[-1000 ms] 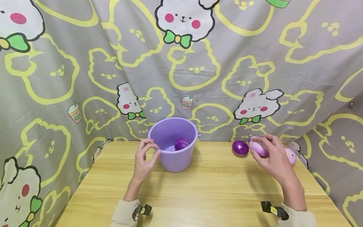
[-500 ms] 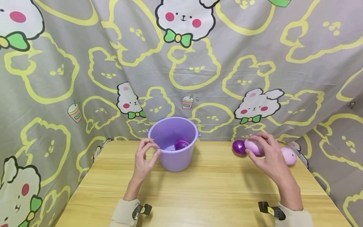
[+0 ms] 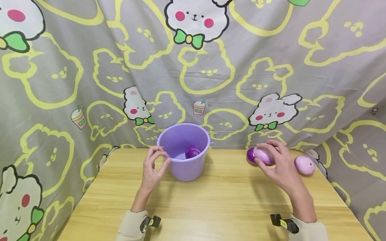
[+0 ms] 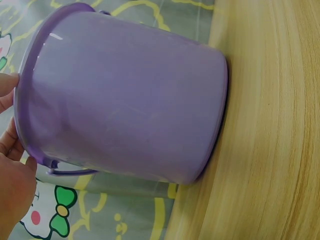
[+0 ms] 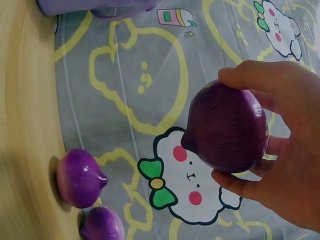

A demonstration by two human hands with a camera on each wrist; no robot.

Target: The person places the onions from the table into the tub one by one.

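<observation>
My left hand point(image 3: 153, 169) pinches the near left rim of a purple bucket point(image 3: 188, 170); in the left wrist view, the bucket point(image 4: 130, 95) stands upright on the table with fingertips point(image 4: 11, 145) at its rim. Inside it lies a dark purple onion point(image 3: 192, 152). My right hand point(image 3: 281, 169) grips another onion point(image 3: 261, 156), pale purple from above, held above the table. From the right wrist view, this held onion point(image 5: 227, 127) looks dark, its pointed tip facing away from the palm. Behind it in the head view, a dark purple onion point(image 3: 250, 156) is partly hidden.
A pale pink-purple onion point(image 3: 304, 165) sits near the table's right edge. Two onions rest by the curtain in the right wrist view, one glossy purple point(image 5: 80, 177), one lower onion point(image 5: 104, 224) partly cut off. A patterned curtain point(image 3: 211, 77) hangs directly behind the wooden table point(image 3: 223, 207).
My right hand has lifted its onion and carried it leftward, away from the pale onion at the right and partly over the dark one. My left hand stays on the bucket rim.
</observation>
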